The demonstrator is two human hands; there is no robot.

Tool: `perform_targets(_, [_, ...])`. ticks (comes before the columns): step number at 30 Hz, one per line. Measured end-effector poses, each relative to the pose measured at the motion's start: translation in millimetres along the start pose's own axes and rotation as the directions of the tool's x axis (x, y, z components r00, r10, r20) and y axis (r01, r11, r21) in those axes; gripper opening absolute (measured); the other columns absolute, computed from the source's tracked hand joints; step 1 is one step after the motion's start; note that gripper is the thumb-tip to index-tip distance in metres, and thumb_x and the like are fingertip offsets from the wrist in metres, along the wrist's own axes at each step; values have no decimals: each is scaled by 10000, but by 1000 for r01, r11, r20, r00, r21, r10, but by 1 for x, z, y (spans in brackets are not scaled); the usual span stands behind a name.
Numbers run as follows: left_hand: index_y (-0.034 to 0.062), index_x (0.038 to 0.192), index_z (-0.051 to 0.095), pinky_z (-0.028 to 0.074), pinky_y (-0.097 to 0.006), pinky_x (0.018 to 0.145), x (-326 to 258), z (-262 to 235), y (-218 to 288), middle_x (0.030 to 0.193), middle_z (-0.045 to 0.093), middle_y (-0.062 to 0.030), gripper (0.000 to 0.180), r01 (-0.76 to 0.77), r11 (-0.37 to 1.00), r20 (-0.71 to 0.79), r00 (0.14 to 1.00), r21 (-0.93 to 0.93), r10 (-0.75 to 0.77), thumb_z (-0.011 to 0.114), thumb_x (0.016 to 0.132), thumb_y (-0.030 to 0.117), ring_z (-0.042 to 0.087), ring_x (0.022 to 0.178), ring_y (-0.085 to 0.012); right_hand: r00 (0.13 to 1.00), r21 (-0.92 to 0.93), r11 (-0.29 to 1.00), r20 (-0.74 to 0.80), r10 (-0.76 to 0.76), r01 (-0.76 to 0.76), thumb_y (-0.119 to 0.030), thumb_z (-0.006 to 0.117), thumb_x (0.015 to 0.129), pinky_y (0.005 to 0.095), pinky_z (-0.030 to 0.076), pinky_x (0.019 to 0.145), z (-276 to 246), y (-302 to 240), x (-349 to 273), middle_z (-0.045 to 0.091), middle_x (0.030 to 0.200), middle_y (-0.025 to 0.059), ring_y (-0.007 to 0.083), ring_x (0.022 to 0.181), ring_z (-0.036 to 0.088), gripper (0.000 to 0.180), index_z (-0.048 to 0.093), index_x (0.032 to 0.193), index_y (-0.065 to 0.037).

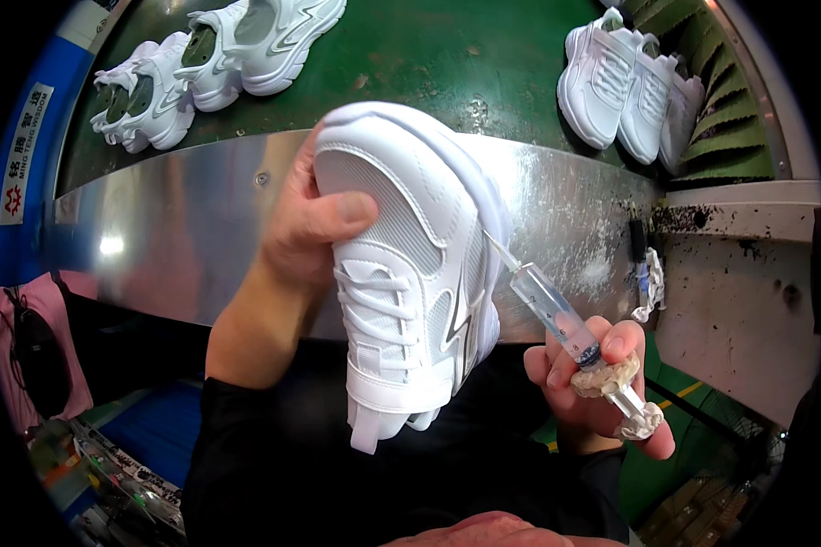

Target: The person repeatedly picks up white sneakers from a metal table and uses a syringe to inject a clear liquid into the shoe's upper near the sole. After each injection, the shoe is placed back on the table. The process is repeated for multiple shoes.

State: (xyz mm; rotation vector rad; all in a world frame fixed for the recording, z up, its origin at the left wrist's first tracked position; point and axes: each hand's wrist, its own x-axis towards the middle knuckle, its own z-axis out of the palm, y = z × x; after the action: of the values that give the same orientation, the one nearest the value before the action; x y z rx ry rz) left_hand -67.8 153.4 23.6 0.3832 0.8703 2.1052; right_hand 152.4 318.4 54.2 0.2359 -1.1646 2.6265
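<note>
My left hand (pixel 306 219) is closed round the toe of a white sneaker (pixel 401 255), thumb on the mesh upper. Its toe points away from me and the sole faces right. In my right hand (pixel 602 392) is a clear syringe (pixel 552 305) with a thin tip, gripped between the fingers, the thumb at the plunger end. The tip reaches the sneaker's side, at the seam between upper and sole. Pale lumpy wrapping (pixel 607 376) covers the syringe's finger flange and the plunger end.
A metal ledge (pixel 182 219) runs in front of me, marked with whitish residue at right. Behind it, a green belt (pixel 429 64) carries white sneakers at left (pixel 155 91) and right (pixel 602 77). Green flaps (pixel 734 118) hang at the right. A dark tool (pixel 637 239) and crumpled white material (pixel 649 290) lie at the ledge's right end.
</note>
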Motion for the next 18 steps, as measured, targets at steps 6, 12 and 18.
perform_targets(6, [-43, 1158, 515, 542, -335, 787, 5, -5, -3, 1020, 631, -161, 442, -15, 1000, 24, 1000, 24, 14, 597, 740, 76, 653, 881, -227, 998, 5, 998, 18, -60, 60, -673, 732, 597, 305, 374, 651, -13, 13, -13, 534, 997, 143, 213, 850, 488, 928, 458, 1200, -24])
perform_targets(12, [-36, 1161, 510, 537, -337, 797, 7, -9, -4, 1038, 624, -158, 409, -33, 999, 1, 999, 35, 33, 548, 779, 104, 646, 904, -235, 996, -37, 995, 0, -94, 94, -721, 709, 575, 311, 402, 733, -18, 21, -24, 548, 1010, 139, 221, 887, 522, 987, 467, 1197, 6])
perform_targets(18, [-55, 1162, 500, 547, -350, 791, 10, -15, -4, 1047, 621, -172, 389, 5, 1000, 60, 998, -30, -3, 536, 823, 135, 648, 903, -240, 1000, -19, 1000, 21, 12, -11, -601, 814, 541, 296, 328, 582, -22, 18, -29, 536, 1006, 141, 238, 907, 460, 908, 467, 1182, -60])
